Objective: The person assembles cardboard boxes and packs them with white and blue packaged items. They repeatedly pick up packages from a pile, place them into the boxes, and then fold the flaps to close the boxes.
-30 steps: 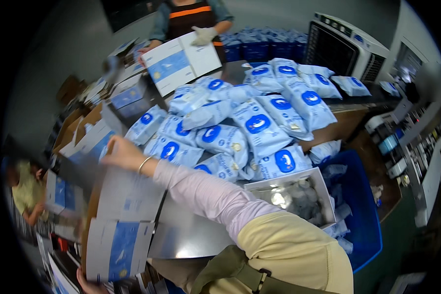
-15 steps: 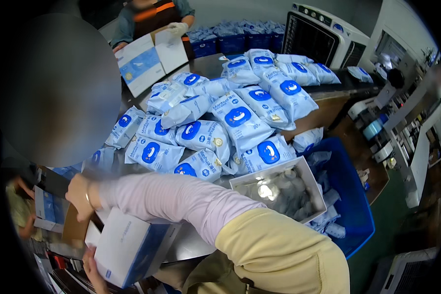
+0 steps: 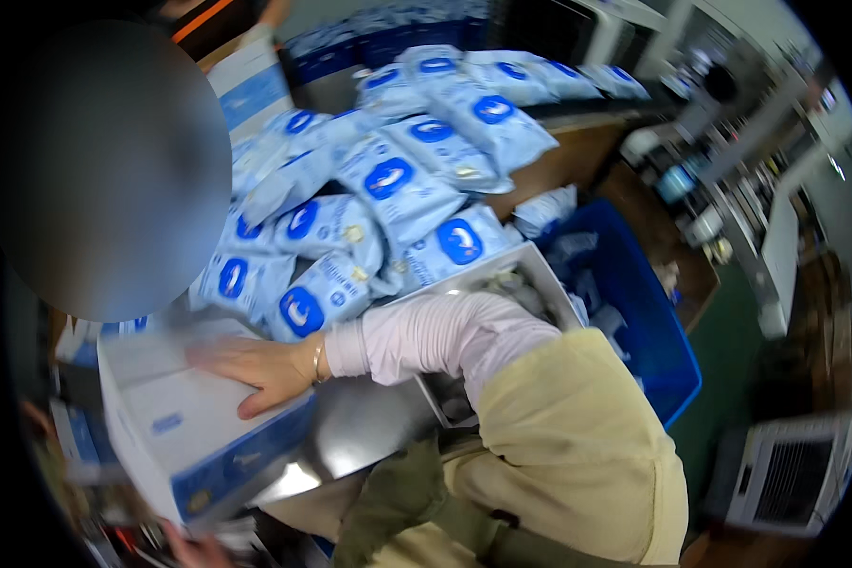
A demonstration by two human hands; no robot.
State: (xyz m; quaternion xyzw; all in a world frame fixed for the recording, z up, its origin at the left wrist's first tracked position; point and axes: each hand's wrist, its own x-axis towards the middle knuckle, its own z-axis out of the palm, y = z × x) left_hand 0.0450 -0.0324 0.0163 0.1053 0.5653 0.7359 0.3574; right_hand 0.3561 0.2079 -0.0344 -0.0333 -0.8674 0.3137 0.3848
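A white carton with a blue band [image 3: 161,445] lies at the lower left, over the edge of the metal table [image 3: 369,431]. My right hand [image 3: 260,369] rests palm down on its top face, fingers stretched out and thumb apart. Below the carton's near end is my left hand [image 3: 194,547], smeared by motion and cut off by dark clutter; its grip does not show. Several pale blue soft packs with dark blue oval labels [image 3: 388,180] are heaped beyond my right arm. A shallow open white box [image 3: 530,260] holding small greyish items stands partly under that forearm.
A blue plastic bin [image 3: 677,379] with wrapped packs stands on the right. Another person holds an open white and blue carton [image 3: 251,90] at the far side. Blue crates [image 3: 369,57] full of packs line the back. A grey vented appliance [image 3: 790,473] is at the lower right.
My right hand has come from beyond the carton's far end onto its top face. The carton has turned and now lies flatter. The whole view has shifted, moving the packs up and left.
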